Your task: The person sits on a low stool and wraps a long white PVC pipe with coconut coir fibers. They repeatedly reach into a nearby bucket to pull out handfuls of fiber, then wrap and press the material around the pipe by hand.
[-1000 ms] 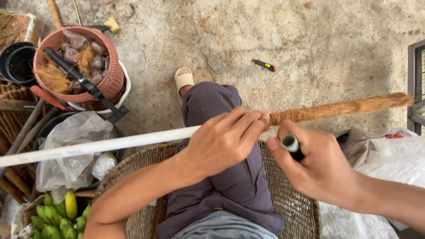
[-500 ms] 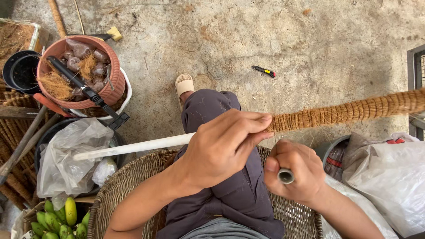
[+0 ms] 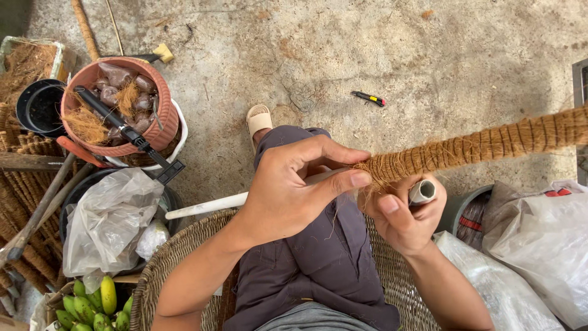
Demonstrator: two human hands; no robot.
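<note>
My left hand (image 3: 294, 190) grips a long white pole (image 3: 208, 205) right where its brown coconut-fibre wrapping (image 3: 490, 144) ends, thumb and fingers pinching the loose fibre. The wrapped part runs up and out to the right edge. My right hand (image 3: 404, 217) sits just below the fibre end and holds a small white spool (image 3: 421, 192) in its fingers. Both hands hover over my lap in dark trousers (image 3: 312, 257). I sit in a woven wicker chair (image 3: 177, 257), with one sandalled foot (image 3: 257, 119) on the concrete.
A red-brown pot (image 3: 160, 132) with fibre, husk pieces and a black tool stands at left, beside a black pot (image 3: 38, 107). Clear plastic bags (image 3: 107, 220) lie lower left and right. Green-yellow bananas (image 3: 95, 303) sit at the bottom left. A small utility knife (image 3: 369, 98) lies on the floor.
The pole has slid to the right through my left hand, so less bare white pole shows at left. My right hand with the spool rose closer to the fibre end.
</note>
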